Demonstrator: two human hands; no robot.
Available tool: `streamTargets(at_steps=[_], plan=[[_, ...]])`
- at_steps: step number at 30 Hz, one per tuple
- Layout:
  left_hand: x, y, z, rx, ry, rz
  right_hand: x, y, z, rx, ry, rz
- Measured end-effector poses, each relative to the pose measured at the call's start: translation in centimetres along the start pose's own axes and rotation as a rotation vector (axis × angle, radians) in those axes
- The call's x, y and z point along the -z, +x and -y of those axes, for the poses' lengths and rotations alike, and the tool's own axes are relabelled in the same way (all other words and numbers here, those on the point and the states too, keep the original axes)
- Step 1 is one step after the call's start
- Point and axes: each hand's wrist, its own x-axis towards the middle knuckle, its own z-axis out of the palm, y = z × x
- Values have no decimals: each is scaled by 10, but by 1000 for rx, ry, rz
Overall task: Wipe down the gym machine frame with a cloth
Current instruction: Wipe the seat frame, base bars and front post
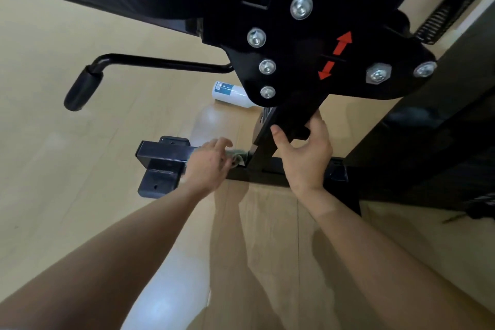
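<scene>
**Wiping at the base bar, most of the frame's state unclear**

The left hand (211, 161) presses a bunched cloth (237, 157) onto the low base bar (166, 154) of the machine frame (316, 56), fingers closed over it, right beside the upright post (263, 147). The right hand (305, 153) steadies that post just above the cloth, thumb and fingers wrapped loosely around it. Judging by this, wiping is under way at floor level; which parts are already clean cannot be told. Beyond the hands, a white bottle (227, 92) lies on its side on the floor (53, 155); its contents are not visible.

red double arrow (335, 55) on black bracket plate (294, 61)
</scene>
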Motion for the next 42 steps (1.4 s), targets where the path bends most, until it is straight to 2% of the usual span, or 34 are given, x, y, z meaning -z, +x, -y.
streamTargets(at_steps=[2,5,7,12,14,18,26,31,34,37,42], plan=[[-8,5,0,-39,114,-26,0,0,-1,20,-9,-3],[-17,9,-4,-52,170,87,0,-1,-3,35,-29,-19],[-22,5,-4,-106,197,95,0,-2,-4,38,-36,-21],[-12,-9,7,-231,174,74,-1,-2,-4,53,-62,-38],[-3,-13,17,-230,157,70,-1,-3,-2,46,-55,-30],[11,-17,46,-102,129,-6,-2,-5,-2,33,-62,-24],[24,-22,94,363,159,-38,-2,-4,1,28,-59,-23],[26,-15,87,450,112,-7,-1,-4,2,15,-50,1],[27,-14,75,396,127,23,2,-2,1,10,-54,19],[27,-15,57,229,135,46,3,-2,1,-1,-48,47],[17,-18,16,-38,122,190,3,-2,0,-10,-37,36]])
